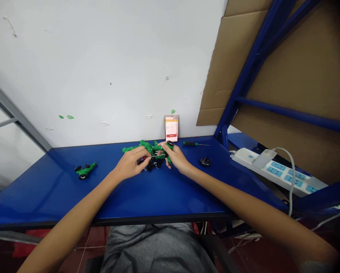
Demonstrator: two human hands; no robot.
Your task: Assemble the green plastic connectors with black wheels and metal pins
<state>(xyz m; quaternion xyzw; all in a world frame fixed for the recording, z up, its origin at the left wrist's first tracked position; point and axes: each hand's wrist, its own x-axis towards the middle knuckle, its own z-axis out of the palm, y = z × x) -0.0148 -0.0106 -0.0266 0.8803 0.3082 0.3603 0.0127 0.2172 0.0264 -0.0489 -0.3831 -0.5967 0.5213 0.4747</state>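
Note:
My left hand is closed around the dark red handle of a screwdriver. Its thin metal shaft points right and meets a green toy part with a black wheel. That part sits in my right hand, whose fingers are wrapped round it; where the tip touches is too small to make out. Behind and between the hands lies a heap of green toy parts. Small black pieces lie just under the screwdriver, partly hidden by my left hand.
On the blue table, a green toy piece with black wheels lies left. A second screwdriver and a black mouse lie right. A lit phone leans on the wall. A white power strip stands beyond the right edge.

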